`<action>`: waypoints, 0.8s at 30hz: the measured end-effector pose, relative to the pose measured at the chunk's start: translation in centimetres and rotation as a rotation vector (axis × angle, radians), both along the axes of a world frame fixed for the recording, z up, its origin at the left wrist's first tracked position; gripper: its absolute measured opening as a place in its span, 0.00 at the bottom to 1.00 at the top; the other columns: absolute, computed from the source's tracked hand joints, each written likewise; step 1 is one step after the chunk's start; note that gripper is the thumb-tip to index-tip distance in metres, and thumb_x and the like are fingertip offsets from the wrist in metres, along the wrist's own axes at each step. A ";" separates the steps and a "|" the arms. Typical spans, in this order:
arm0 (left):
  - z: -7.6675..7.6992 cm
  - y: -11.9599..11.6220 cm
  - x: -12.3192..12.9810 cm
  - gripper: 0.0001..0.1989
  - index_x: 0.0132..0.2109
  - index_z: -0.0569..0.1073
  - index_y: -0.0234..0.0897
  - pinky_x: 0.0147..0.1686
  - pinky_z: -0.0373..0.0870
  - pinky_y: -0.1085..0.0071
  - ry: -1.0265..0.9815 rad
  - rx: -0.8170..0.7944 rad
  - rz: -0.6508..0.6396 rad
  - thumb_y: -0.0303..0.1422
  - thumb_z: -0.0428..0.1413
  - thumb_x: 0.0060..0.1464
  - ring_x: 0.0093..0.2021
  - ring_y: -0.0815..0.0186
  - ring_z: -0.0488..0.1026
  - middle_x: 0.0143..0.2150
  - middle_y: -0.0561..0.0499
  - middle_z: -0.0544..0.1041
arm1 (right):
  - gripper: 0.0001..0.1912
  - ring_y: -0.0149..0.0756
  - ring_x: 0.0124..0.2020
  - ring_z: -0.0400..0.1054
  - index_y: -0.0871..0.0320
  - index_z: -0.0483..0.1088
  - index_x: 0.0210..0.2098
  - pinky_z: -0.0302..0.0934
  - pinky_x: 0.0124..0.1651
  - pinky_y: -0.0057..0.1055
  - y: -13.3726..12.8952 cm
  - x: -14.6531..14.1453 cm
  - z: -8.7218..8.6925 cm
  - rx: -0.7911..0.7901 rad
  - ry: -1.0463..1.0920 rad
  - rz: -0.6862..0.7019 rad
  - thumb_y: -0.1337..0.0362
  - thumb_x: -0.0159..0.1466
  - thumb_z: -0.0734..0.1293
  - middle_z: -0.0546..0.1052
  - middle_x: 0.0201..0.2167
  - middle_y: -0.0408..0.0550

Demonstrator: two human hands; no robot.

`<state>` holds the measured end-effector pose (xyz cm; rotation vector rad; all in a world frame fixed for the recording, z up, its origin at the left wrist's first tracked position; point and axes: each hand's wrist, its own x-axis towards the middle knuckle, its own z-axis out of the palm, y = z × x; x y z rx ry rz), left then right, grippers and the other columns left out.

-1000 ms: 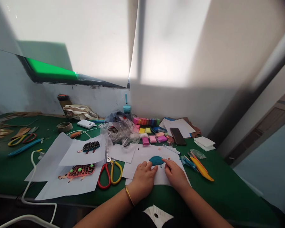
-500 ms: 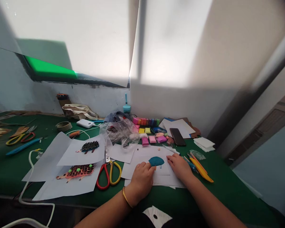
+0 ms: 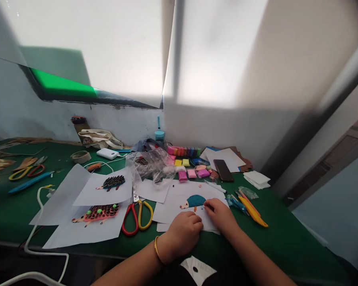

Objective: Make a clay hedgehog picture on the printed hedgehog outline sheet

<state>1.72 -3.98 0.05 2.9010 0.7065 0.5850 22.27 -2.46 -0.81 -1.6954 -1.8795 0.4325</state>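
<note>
A clay hedgehog (image 3: 196, 201) with a teal body and pale face lies on white paper (image 3: 170, 206). One orange leg shows under its body, beside a small drawn leg outline. My left hand (image 3: 186, 230) rests on the paper's lower part, just below the hedgehog, its fingers curled; whatever is under them is hidden. At the hedgehog's right end, my right hand (image 3: 219, 214) has its fingertips pinched together at the body's lower edge. Anything between those fingertips is too small to make out.
Red-and-yellow-handled scissors (image 3: 137, 216) lie left of my hands, beside sheets with two finished hedgehogs (image 3: 113, 182). Behind are clay packets (image 3: 182, 176), a plastic bag (image 3: 150, 165) and a phone (image 3: 223, 171). A yellow tool (image 3: 255, 212) lies to the right.
My left hand has moved down and slightly right, uncovering the hedgehog's face and orange leg. My right hand has shifted left to the hedgehog's right end.
</note>
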 end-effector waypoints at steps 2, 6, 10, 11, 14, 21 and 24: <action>0.0 0.1 0.0 0.08 0.38 0.73 0.37 0.46 0.68 0.61 -0.004 -0.011 -0.005 0.23 0.51 0.54 0.42 0.59 0.70 0.38 0.45 0.75 | 0.10 0.39 0.43 0.71 0.55 0.75 0.37 0.61 0.47 0.33 0.0 -0.4 -0.1 0.006 -0.009 0.004 0.64 0.62 0.61 0.78 0.39 0.49; 0.2 0.2 -0.1 0.08 0.37 0.73 0.37 0.47 0.69 0.62 -0.007 -0.025 -0.006 0.23 0.51 0.53 0.42 0.60 0.71 0.38 0.46 0.75 | 0.12 0.39 0.45 0.71 0.56 0.75 0.40 0.61 0.50 0.33 0.0 -0.9 -0.2 0.034 -0.010 -0.013 0.66 0.62 0.60 0.78 0.41 0.50; 0.1 0.2 -0.1 0.08 0.38 0.73 0.37 0.47 0.69 0.63 -0.013 -0.025 -0.005 0.23 0.51 0.53 0.42 0.60 0.71 0.38 0.46 0.75 | 0.11 0.38 0.40 0.71 0.56 0.73 0.39 0.61 0.45 0.32 -0.4 -1.2 -0.1 0.071 -0.005 -0.055 0.67 0.62 0.59 0.77 0.38 0.48; 0.1 0.2 -0.1 0.08 0.38 0.73 0.37 0.47 0.69 0.63 -0.015 -0.025 -0.004 0.23 0.52 0.53 0.42 0.60 0.71 0.38 0.46 0.76 | 0.11 0.38 0.39 0.70 0.55 0.73 0.37 0.61 0.43 0.32 -0.4 -1.2 0.0 0.075 -0.011 -0.055 0.67 0.62 0.59 0.77 0.36 0.47; 0.0 0.3 -0.1 0.08 0.38 0.73 0.37 0.47 0.69 0.63 -0.014 -0.026 -0.001 0.23 0.52 0.53 0.42 0.60 0.71 0.38 0.46 0.76 | 0.09 0.38 0.38 0.69 0.55 0.72 0.33 0.60 0.42 0.32 -0.5 -1.4 0.2 0.080 -0.038 -0.031 0.66 0.62 0.59 0.76 0.35 0.46; -0.3 0.3 -0.1 0.08 0.38 0.73 0.37 0.47 0.68 0.62 -0.019 -0.023 0.000 0.23 0.51 0.53 0.42 0.60 0.70 0.38 0.46 0.75 | 0.07 0.38 0.38 0.69 0.55 0.73 0.32 0.60 0.43 0.32 -0.5 -1.6 0.4 0.050 -0.062 -0.029 0.65 0.62 0.62 0.76 0.34 0.46; -0.3 0.2 -0.2 0.08 0.39 0.73 0.37 0.47 0.68 0.62 -0.015 -0.023 0.005 0.23 0.51 0.54 0.42 0.60 0.70 0.38 0.46 0.75 | 0.07 0.39 0.39 0.69 0.55 0.73 0.32 0.60 0.43 0.33 -0.8 -1.6 0.5 0.059 -0.072 -0.005 0.64 0.62 0.63 0.76 0.33 0.46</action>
